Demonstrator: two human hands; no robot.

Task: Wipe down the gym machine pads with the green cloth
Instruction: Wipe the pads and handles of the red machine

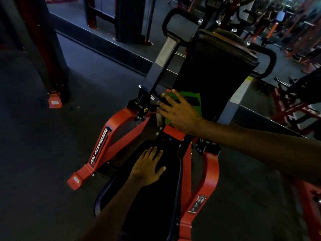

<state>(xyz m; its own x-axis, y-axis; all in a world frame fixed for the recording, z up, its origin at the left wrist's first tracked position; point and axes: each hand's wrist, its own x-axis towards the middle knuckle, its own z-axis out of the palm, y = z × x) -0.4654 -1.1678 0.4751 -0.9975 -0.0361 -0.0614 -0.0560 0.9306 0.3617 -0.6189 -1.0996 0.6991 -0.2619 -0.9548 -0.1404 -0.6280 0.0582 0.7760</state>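
Note:
A red-framed gym machine stands before me with a black seat pad (152, 206) and a tall black back pad (213, 66). My right hand (178, 112) lies flat, fingers spread, pressing the green cloth (191, 100) against the bottom of the back pad. Most of the cloth is hidden under the hand. My left hand (149, 166) rests open, palm down, on the front half of the seat pad.
Dark handle arms (163, 61) rise on both sides of the back pad. Red frame legs (106, 138) splay out over dark rubber floor. A dark and red post (46, 54) stands at left. More red machines (295, 101) crowd the right and back.

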